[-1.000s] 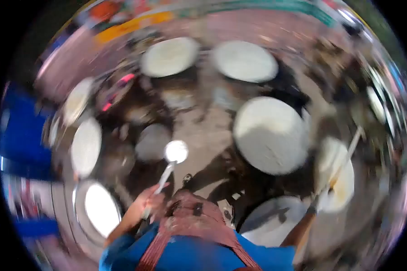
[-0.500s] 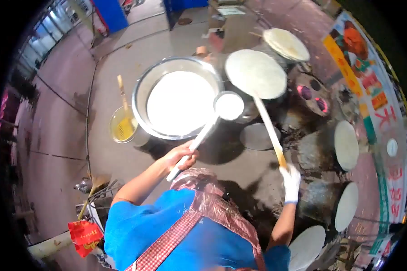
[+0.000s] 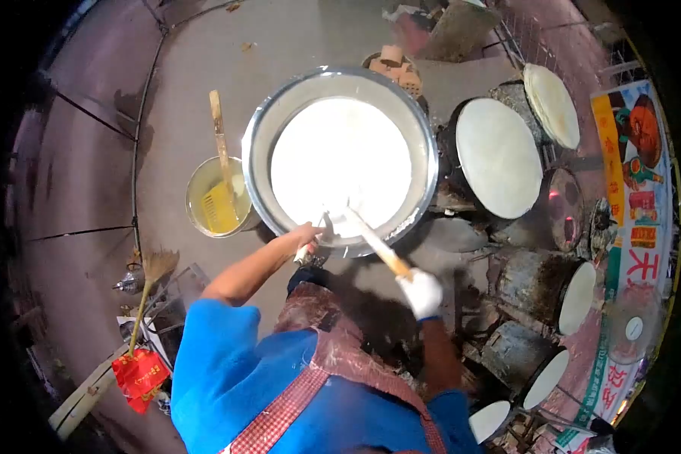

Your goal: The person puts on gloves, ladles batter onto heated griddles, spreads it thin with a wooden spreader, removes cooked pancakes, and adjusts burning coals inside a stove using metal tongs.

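My left hand [image 3: 308,237], bare, is closed around the handle of a ladle [image 3: 301,255] at the near rim of a big metal basin [image 3: 255,163]. White batter [image 3: 340,155] fills the basin and glares brightly; the ladle's bowl is hard to make out against it. In a white glove, my right hand [image 3: 421,295] grips a wooden-handled stick [image 3: 382,251] coated white along its upper part. The stick's far end reaches over the basin's near side, close to the ladle. A round griddle [image 3: 499,157] covered with a pale batter sheet stands to the right.
Left of the basin is a bucket [image 3: 198,216] with a yellow slotted tool and a wooden-handled brush. More drum stoves [image 3: 530,280] with pale round tops curve down the right side, beside a printed banner [image 3: 643,204]. A stack of flat pancakes [image 3: 552,106] lies at the upper right.
The ladle, held full of batter at the basin's right rim, has moved to the near rim. My right hand has brought the stick from the griddle leftward over the basin. The view has shifted.
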The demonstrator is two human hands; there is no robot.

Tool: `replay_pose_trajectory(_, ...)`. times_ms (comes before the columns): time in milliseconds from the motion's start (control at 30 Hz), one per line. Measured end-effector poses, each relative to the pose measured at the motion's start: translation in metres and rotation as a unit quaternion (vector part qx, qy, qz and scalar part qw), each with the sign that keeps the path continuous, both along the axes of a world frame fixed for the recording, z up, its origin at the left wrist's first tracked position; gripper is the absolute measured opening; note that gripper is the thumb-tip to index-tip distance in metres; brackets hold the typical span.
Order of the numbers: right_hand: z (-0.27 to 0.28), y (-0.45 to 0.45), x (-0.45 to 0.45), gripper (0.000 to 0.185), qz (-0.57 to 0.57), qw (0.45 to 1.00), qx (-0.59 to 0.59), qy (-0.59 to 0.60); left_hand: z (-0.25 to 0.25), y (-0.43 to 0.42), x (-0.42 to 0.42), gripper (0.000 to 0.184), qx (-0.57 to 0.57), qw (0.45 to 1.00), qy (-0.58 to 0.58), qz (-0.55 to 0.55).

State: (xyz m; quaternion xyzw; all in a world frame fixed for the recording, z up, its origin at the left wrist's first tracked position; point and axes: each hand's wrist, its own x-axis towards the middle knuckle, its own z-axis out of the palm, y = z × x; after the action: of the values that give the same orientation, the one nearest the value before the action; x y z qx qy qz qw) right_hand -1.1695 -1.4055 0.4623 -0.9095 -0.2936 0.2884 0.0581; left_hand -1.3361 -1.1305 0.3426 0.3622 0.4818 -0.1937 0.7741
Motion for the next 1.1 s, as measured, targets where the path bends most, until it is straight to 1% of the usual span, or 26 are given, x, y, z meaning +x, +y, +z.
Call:
replay_pose_trajectory(33,-0.003,-0.004,-0.012,0.031,0.033,0.998,-0.020,-0.042,0.013,-0.005,0.008,0.021,-0.100,0.988,0.050,0.108)
replay_pose_trajectory(67,0.002,-0.010,-0.025,0.032,-0.013,1.000,0.006,-0.013,0.023,-0.004,0.009,0.027,-0.211,0.960,0.065,0.174)
replay_pose_trajectory(100,0.013,-0.021,-0.041,0.033,-0.063,0.997,0.030,0.020,0.038,-0.005,0.008,0.033,-0.318,0.915,0.082,0.235)
replay_pose_trajectory(133,0.025,-0.031,-0.052,0.034,-0.062,0.996,0.064,0.000,0.073,-0.003,0.010,0.040,-0.372,0.891,0.043,0.258)
replay_pose_trajectory(167,0.041,-0.036,-0.061,0.035,-0.093,0.992,0.086,-0.013,0.118,-0.002,0.014,0.042,-0.357,0.904,0.025,0.233)
replay_pose_trajectory(200,0.048,-0.041,-0.063,0.035,-0.101,0.985,0.133,-0.040,0.147,0.001,0.013,0.043,-0.318,0.925,-0.034,0.204)
replay_pose_trajectory(233,0.056,-0.046,-0.065,0.036,-0.110,0.976,0.177,-0.064,0.195,0.000,0.015,0.043,-0.258,0.944,-0.066,0.195)
replay_pose_trajectory(267,0.077,-0.040,-0.064,0.038,-0.120,0.973,0.184,-0.064,0.238,-0.004,0.017,0.043,-0.201,0.953,-0.094,0.207)
replay_pose_trajectory(300,0.092,-0.035,-0.062,0.037,-0.129,0.962,0.221,-0.094,0.281,-0.004,0.015,0.044,-0.159,0.959,-0.164,0.165)
replay_pose_trajectory(333,0.100,-0.031,-0.055,0.034,-0.129,0.948,0.264,-0.121,0.331,-0.008,0.016,0.035,-0.145,0.956,-0.172,0.189)
replay_pose_trajectory(367,0.126,-0.021,-0.051,0.034,-0.131,0.930,0.310,-0.149,0.356,-0.007,0.011,0.021,-0.121,0.946,-0.249,0.169)
replay_pose_trajectory(400,0.138,-0.015,-0.041,0.033,-0.118,0.908,0.357,-0.185,0.380,-0.005,0.008,0.018,-0.092,0.943,-0.288,0.136)
replay_pose_trajectory(433,0.149,-0.011,-0.028,0.032,-0.106,0.883,0.399,-0.224,0.407,-0.007,0.004,0.021,-0.022,0.940,-0.321,0.111)
replay_pose_trajectory(500,0.176,-0.001,-0.002,0.035,-0.111,0.837,0.483,-0.232,0.453,-0.006,0.000,0.023,0.088,0.917,-0.385,0.050)
replay_pose_trajectory(567,0.199,0.007,0.008,0.031,-0.134,0.778,0.562,-0.248,0.485,0.004,-0.001,0.038,0.229,0.892,-0.390,0.016)
replay_pose_trajectory(633,0.218,0.011,0.001,0.030,-0.176,0.790,0.558,-0.183,0.481,0.022,0.002,0.053,0.279,0.869,-0.409,0.005)
replay_pose_trajectory(667,0.192,0.014,0.008,0.032,-0.144,0.755,0.624,-0.139,0.464,0.028,0.007,0.056,0.296,0.870,-0.393,0.013)
replay_pose_trajectory(700,0.161,0.017,0.008,0.036,-0.183,0.751,0.634,-0.013,0.441,0.036,0.011,0.059,0.310,0.874,-0.373,0.021)
replay_pose_trajectory(733,0.138,0.016,0.002,0.039,-0.229,0.755,0.600,0.130,0.413,0.045,0.011,0.051,0.229,0.903,-0.363,0.001)
replay_pose_trajectory(767,0.110,0.017,-0.004,0.034,-0.244,0.765,0.556,0.216,0.382,0.053,0.012,0.043,0.142,0.929,-0.342,-0.022)
replay_pose_trajectory(833,0.065,0.000,-0.023,0.030,-0.325,0.804,0.415,0.275,0.322,0.066,0.025,0.024,-0.063,0.972,-0.228,0.010)
replay_pose_trajectory(900,0.064,-0.025,-0.057,0.029,-0.365,0.837,0.363,0.186,0.314,0.063,0.040,0.016,-0.159,0.980,-0.106,0.054)
replay_pose_trajectory(933,0.058,-0.042,-0.069,0.029,-0.358,0.851,0.359,0.140,0.311,0.057,0.053,0.012,-0.201,0.976,-0.046,0.072)
replay_pose_trajectory(967,0.050,-0.063,-0.081,0.027,-0.361,0.844,0.383,0.098,0.320,0.049,0.054,0.013,-0.140,0.981,-0.134,-0.018)
replay_pose_trajectory(1033,0.078,-0.093,-0.111,0.027,-0.402,0.805,0.435,0.037,0.349,0.016,0.061,0.024,-0.023,0.958,-0.244,-0.149)
replay_pose_trajectory(1100,0.113,-0.108,-0.137,0.029,-0.476,0.730,0.479,0.103,0.347,-0.023,0.074,0.047,0.008,0.935,-0.283,-0.213)
